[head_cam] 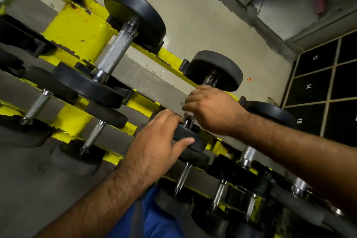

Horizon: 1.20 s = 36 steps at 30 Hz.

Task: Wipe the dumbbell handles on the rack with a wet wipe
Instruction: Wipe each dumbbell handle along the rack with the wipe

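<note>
Head view: right hand [212, 110] fingers grasp a racked dumbbell's handle [188, 120]; left hand [156, 141] clasps its near plate [190, 139].

The rack [77, 31] is metal with shiny yellow paint that is chipped and scratched in spots. The big dumbbell's handle [114, 52] is silver metal with a rough, bumpy grip and smooth shiny ends. Its round weights [135, 15] look like dull black rubber. The floor [202, 25] is flat, pale and dull.
</note>
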{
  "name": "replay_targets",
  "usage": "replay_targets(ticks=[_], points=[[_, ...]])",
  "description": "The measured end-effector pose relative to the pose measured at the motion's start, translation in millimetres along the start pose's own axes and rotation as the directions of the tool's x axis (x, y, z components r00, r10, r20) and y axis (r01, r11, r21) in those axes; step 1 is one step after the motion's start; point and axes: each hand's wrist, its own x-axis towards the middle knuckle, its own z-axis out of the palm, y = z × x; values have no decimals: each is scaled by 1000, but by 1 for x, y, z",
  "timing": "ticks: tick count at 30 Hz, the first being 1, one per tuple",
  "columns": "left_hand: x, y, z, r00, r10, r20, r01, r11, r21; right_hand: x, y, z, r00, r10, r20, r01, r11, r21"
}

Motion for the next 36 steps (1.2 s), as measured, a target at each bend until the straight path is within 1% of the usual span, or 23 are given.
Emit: replay_targets(ticks=[2, 3, 6, 7, 10, 11, 12, 15, 16, 17, 19, 20, 23, 24, 26, 27, 28, 30, 31, 32, 34, 35, 36], points=[[-1, 1, -2, 1000, 0, 8, 0, 1000, 1, 0, 9, -3, 991, 127, -53, -127, 992, 6], [-1, 1, -3, 1000, -2, 12, 2, 1000, 6, -1, 5, -1, 988, 145, -58, -146, 989, -9], [1, -1, -5, 1000, -1, 29, 1, 1000, 23, -3, -13, 5, 999, 27, 18, -27, 1000, 8], [1, 0, -5, 999, -2, 38, 1, 1000, 26, -3, -12, 3, 999, 21, 35, -21, 1000, 6], [0, -1, -6, 998, 6, 55, -7, 1000, 26, 3, 8, -3, 989, 148, -18, -148, 989, -1], [1, -1, -6, 998, 7, 58, -8, 1000, 26, 5, 6, -2, 987, 158, -29, -158, 987, -2], [0, -1, -6, 998, 8, 59, -9, 1000, 27, 7, 0, 0, 993, 114, -28, -114, 993, 5], [0, -1, -5, 999, 17, 48, -19, 999, 35, 1, -9, 1, 993, -90, 74, 87, 995, 48], [-1, 0, -4, 999, 18, 41, -19, 999, 39, -1, 0, -1, 995, -91, 41, 89, 995, 55], [-1, 0, -3, 999, 17, 30, -18, 999, 43, -1, 11, -3, 999, -46, -13, 46, 997, 63], [-2, 0, -3, 1000, 17, 15, -18, 999, 39, 0, 16, -5, 993, 91, -75, -87, 995, 55], [-2, 0, -3, 1000, 16, 11, -17, 999, 35, 1, 10, -2, 994, 90, -55, -88, 995, 49], [-1, 2, -4, 1000, 22, 19, -22, 999, 42, 0, -7, 4, 997, -70, 33, 68, 997, 42], [-1, 3, -4, 999, 26, 18, -27, 999, 47, 1, -1, 3, 999, -47, 14, 47, 999, 28], [-1, 2, -3, 999, 32, 12, -33, 998, 53, 2, 10, 0, 994, 83, -76, -83, 997, 8], [-2, 2, -3, 999, 30, 13, -31, 998, 53, 3, 9, 2, 987, 132, -91, -133, 991, -3], [-1, 1, -3, 1000, 27, 12, -27, 998, 53, 4, 5, 5, 990, 109, -87, -110, 994, -7], [-1, 0, -3, 1000, 26, 16, -27, 998, 50, 1, -8, 6, 998, -64, 1, 63, 995, 71], [-1, 1, -3, 999, 28, 20, -29, 998, 50, -3, -6, 4, 989, -145, 15, 142, 982, 128], [-1, 1, -3, 999, 31, 21, -32, 998, 52, -5, 4, 2, 985, -174, -6, 172, 971, 163], [-2, 0, -3, 999, 30, 16, -30, 998, 56, -7, 26, 0, 991, -89, -100, 105, 980, 171], [-2, -1, -3, 1000, 25, 17, -26, 998, 55, -9, 28, 2, 990, -21, -138, 43, 986, 162], [-2, -2, -3, 1000, 19, 18, -20, 998, 55, -9, 24, 5, 986, -3, -165, 29, 988, 155]])
